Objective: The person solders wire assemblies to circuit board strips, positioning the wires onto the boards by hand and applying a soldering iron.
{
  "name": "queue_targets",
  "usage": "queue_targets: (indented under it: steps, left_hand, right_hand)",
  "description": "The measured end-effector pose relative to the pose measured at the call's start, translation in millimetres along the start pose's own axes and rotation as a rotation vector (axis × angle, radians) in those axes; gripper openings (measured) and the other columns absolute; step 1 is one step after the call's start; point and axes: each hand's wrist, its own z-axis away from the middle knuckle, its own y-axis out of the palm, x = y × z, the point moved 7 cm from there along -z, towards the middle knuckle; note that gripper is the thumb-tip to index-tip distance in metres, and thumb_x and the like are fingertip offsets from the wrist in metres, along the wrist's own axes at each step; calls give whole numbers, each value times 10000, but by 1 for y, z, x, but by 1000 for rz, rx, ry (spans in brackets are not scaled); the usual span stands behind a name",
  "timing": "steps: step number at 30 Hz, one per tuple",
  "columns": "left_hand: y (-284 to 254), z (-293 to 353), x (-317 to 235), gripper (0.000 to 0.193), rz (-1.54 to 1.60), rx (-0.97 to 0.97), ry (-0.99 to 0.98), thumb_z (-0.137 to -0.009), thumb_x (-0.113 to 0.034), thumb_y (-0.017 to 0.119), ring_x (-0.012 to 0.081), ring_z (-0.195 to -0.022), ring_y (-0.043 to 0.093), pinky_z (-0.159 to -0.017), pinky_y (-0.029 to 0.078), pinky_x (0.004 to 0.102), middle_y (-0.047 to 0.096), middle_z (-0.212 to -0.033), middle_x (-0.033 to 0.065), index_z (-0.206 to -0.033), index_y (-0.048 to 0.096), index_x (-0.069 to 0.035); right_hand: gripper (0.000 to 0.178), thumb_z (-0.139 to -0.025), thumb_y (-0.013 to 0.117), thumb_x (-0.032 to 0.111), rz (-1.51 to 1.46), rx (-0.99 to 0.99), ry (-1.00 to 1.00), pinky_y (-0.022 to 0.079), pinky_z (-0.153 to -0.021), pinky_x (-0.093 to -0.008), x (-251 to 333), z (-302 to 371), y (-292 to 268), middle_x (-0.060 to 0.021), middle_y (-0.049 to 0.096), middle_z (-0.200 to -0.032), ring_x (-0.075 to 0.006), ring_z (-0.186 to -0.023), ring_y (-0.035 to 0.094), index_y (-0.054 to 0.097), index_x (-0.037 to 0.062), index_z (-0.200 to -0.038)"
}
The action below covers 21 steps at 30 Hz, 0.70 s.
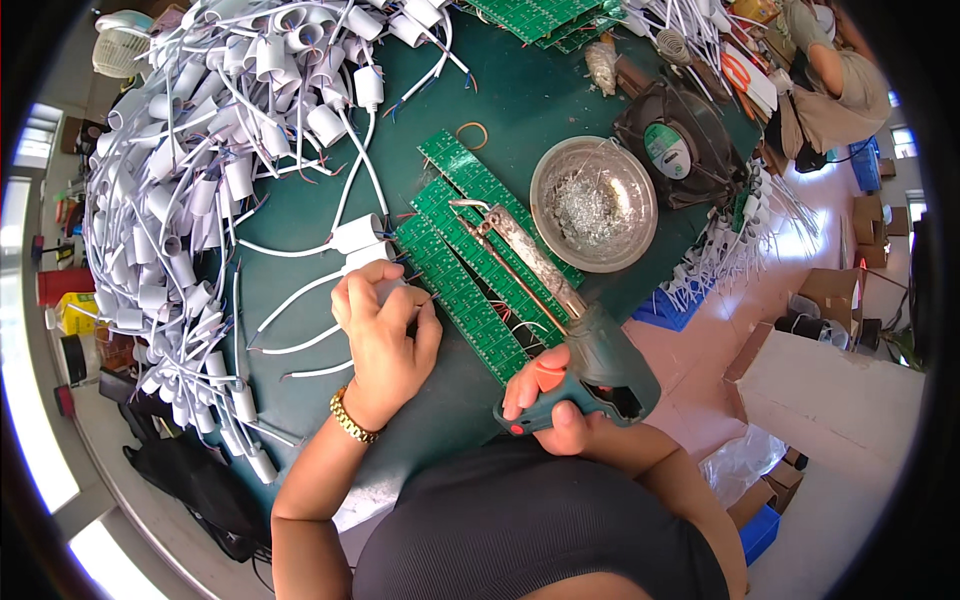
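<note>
My right hand (558,405) is wrapped round the handle of a dark green soldering gun (615,365) with an orange trigger. Its long metal barrel points up and left across green circuit boards (455,285). My left hand (385,335) is closed on a white lamp socket, mostly hidden by the fingers, at the left edge of the boards. Just beyond that hand, more white lamp sockets (358,235) lie side by side against the boards. Their white cables (300,300) trail left over the dark green tabletop. Some thin wires show in a gap between the boards.
A large heap of white cabled sockets (200,180) covers the table's left side. A metal bowl with shiny scraps (595,205) stands right of the boards, beside a black fan (675,140). More boards (540,15) lie at the far edge. Another person (840,85) is at far right.
</note>
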Motion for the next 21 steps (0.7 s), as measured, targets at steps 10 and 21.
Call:
queue_targets:
  steps: [10,21]
  left_hand:
    - [3,-7,7,165,53,-29,-73,-603,8,672,287,-930,477,-843,348,404,556,-1012,112,-719,594,-78]
    - [2,-8,10,180,87,-25,-119,-599,34,667,278,-945,491,-850,350,388,584,-994,75,-708,576,-77]
  right_hand:
    - [388,-903,565,203,414,150,346,516,-651,-353,17,16,-17,-143,573,-898,-226,-786,613,441,8,-1215]
    - [252,-836,587,256,796,184,406,491,-717,-321,12,25,-19,-98,606,-826,-195,-770,609,562,19,-919]
